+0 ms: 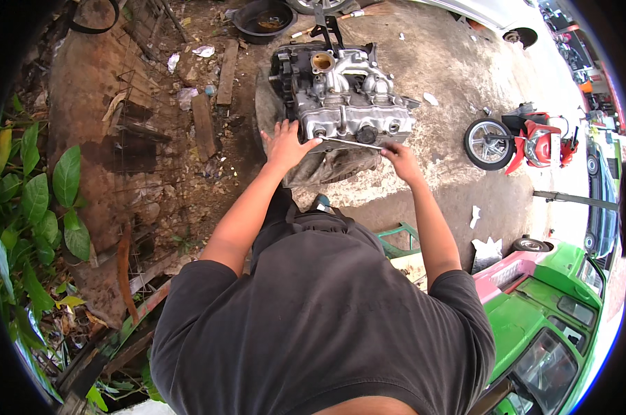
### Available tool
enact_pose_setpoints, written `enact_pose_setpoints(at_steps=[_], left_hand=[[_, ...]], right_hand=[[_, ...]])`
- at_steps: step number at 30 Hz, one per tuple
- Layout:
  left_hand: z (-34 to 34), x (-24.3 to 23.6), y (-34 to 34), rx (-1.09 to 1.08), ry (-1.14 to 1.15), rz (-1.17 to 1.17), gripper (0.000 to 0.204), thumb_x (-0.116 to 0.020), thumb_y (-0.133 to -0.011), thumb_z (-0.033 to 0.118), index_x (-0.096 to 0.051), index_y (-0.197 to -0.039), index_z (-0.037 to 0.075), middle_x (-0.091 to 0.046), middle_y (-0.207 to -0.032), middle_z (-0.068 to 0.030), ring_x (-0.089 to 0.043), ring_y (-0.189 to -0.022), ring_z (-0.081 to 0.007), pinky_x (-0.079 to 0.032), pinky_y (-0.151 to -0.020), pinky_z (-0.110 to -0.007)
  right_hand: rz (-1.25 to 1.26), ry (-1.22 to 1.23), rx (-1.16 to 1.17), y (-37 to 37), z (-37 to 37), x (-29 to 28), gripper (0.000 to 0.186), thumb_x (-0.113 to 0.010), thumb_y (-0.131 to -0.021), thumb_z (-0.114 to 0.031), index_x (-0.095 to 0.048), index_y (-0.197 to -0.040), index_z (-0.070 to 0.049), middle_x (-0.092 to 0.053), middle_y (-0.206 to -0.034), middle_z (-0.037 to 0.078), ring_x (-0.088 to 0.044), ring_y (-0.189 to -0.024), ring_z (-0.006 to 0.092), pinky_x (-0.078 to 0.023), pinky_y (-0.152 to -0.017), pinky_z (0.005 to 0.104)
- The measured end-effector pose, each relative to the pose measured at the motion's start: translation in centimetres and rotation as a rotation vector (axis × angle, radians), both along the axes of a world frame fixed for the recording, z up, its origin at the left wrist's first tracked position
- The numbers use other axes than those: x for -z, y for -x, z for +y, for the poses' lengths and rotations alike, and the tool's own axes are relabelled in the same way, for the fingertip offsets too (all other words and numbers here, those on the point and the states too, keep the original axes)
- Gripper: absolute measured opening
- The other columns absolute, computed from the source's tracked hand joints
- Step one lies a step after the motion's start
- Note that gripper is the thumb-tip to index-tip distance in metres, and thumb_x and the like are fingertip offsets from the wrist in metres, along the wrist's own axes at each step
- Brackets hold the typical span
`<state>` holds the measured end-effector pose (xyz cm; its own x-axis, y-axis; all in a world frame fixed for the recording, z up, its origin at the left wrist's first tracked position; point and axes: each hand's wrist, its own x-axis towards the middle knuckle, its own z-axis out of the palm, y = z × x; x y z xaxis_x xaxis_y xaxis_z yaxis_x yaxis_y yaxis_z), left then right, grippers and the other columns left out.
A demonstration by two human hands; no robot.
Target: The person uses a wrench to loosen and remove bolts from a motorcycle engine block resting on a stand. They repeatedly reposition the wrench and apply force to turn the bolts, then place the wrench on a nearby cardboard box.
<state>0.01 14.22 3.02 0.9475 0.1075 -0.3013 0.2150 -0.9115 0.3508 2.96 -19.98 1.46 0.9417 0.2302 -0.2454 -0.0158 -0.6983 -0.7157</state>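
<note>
A silver and black engine block (340,93) stands on the concrete ground in front of me, resting on a grey cloth. My left hand (286,142) lies flat with spread fingers on the near left corner of the engine. A long thin metal wrench (351,143) is gripped at its right end by my right hand (399,158); its other end reaches left along the engine's near edge.
A black basin (264,19) sits beyond the engine. Planks (203,124) and rubble lie to the left, with green leafy plants (39,200) at the far left. A red motorbike (524,142) stands right; a green vehicle (548,325) is at lower right.
</note>
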Motion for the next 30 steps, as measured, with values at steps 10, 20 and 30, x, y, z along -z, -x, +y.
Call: enact_pose_setpoints(at_steps=[10, 20, 30], left_hand=[[0.1, 0.0, 0.1, -0.005, 0.016, -0.024, 0.104, -0.058, -0.076, 0.080, -0.042, -0.148, 0.006, -0.036, -0.155, -0.0190, -0.027, -0.147, -0.0338, -0.009, -0.117, -0.065], [0.2, 0.1, 0.1, 0.015, 0.010, -0.023, 0.109, -0.058, -0.072, 0.083, -0.041, -0.148, 0.006, -0.035, -0.155, -0.0190, -0.026, -0.147, -0.0344, -0.008, -0.117, -0.066], [0.9, 0.6, 0.2, 0.068, 0.021, -0.028, 0.103, -0.057, -0.077, 0.079, -0.040, -0.149, 0.006, -0.033, -0.156, -0.0200, -0.025, -0.147, -0.0365, -0.010, -0.117, -0.066]], right_hand=[[-0.454, 0.061, -0.225, -4.2, 9.0, -15.1, 0.024, -0.066, -0.089, -0.023, -0.072, -0.103, -0.004, -0.069, -0.104, 0.014, -0.068, -0.095, 0.0295, -0.054, -0.078, 0.0385], [-0.467, 0.818, -0.684, -2.1, 13.5, -17.1, 0.013, -0.063, -0.081, -0.015, -0.074, -0.084, -0.008, -0.072, -0.083, 0.014, -0.073, -0.080, 0.0281, -0.058, -0.065, 0.0396], [0.044, 0.045, -0.050, 2.8, 6.3, -6.5, 0.033, -0.057, -0.098, -0.031, -0.063, -0.120, -0.006, -0.068, -0.089, 0.017, -0.064, -0.089, 0.0334, -0.050, -0.082, 0.0389]])
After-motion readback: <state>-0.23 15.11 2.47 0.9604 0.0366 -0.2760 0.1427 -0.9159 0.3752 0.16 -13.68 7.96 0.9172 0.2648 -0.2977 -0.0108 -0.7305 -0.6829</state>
